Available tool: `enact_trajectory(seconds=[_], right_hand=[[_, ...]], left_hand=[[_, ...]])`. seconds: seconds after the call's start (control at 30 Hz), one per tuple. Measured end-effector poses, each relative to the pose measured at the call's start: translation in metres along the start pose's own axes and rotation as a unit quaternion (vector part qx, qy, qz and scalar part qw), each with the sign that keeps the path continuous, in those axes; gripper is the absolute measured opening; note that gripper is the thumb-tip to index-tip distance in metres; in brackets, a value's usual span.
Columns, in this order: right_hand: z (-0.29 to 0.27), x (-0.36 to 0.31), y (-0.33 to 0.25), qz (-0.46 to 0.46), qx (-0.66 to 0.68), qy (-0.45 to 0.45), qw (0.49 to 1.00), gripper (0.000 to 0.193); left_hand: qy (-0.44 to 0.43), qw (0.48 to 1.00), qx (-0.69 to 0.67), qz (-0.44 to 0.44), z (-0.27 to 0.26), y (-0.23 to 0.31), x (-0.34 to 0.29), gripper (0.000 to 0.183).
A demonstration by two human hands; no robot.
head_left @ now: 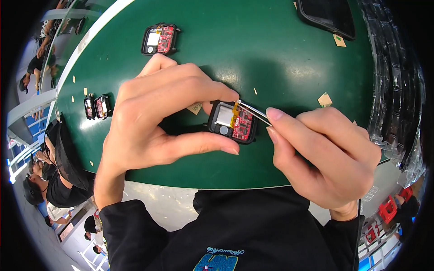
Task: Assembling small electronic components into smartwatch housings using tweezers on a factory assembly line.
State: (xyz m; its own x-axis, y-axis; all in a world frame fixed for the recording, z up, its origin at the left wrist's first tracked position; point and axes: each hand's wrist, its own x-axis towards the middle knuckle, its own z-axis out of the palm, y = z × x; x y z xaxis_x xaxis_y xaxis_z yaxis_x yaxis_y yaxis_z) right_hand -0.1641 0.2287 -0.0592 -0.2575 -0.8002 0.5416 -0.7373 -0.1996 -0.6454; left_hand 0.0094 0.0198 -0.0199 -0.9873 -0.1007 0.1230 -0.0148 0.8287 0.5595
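My left hand [158, 108] grips an opened black smartwatch case [246, 141] between thumb and fingers, just above the green table. Inside the case lie a silver battery [224, 114], a red circuit board [244, 123] and a strip of amber tape [235, 115] between them. My right hand [323, 153] pinches metal tweezers [255, 111]. Their tips reach the upper edge of the case, beside my left index fingertip. A tiny pale piece shows at the tips; I cannot make out what it is.
Another opened watch case [158, 39] lies farther back, and two more case parts [102, 106] sit at the left. Paper scraps [324, 100] dot the green table [280, 58]. A black tray [326, 18] stands at the back right, near clear plastic packaging [393, 81]. Other people [54, 176] are at the left.
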Motion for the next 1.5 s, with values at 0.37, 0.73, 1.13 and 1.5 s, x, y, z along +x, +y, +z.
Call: enact_trajectory(seconds=[0.37,0.73,1.13,1.5], right_hand=[[-0.009,0.005,-0.005,0.060,0.049,-0.050,0.996,0.029],[-0.009,0.007,-0.003,0.059,0.054,-0.059,0.995,0.026],[-0.012,0.005,-0.006,0.055,0.053,-0.056,0.995,0.027],[-0.013,0.014,-0.004,0.103,0.041,-0.055,0.992,0.026]], left_hand=[[-0.034,0.998,-0.042,0.038,-0.006,-0.016,0.000,0.072],[-0.042,0.996,-0.052,0.059,-0.005,-0.019,0.002,0.071],[-0.048,0.996,-0.033,0.070,-0.006,-0.011,0.001,0.067],[-0.019,0.998,-0.050,0.045,-0.003,-0.023,0.008,0.061]])
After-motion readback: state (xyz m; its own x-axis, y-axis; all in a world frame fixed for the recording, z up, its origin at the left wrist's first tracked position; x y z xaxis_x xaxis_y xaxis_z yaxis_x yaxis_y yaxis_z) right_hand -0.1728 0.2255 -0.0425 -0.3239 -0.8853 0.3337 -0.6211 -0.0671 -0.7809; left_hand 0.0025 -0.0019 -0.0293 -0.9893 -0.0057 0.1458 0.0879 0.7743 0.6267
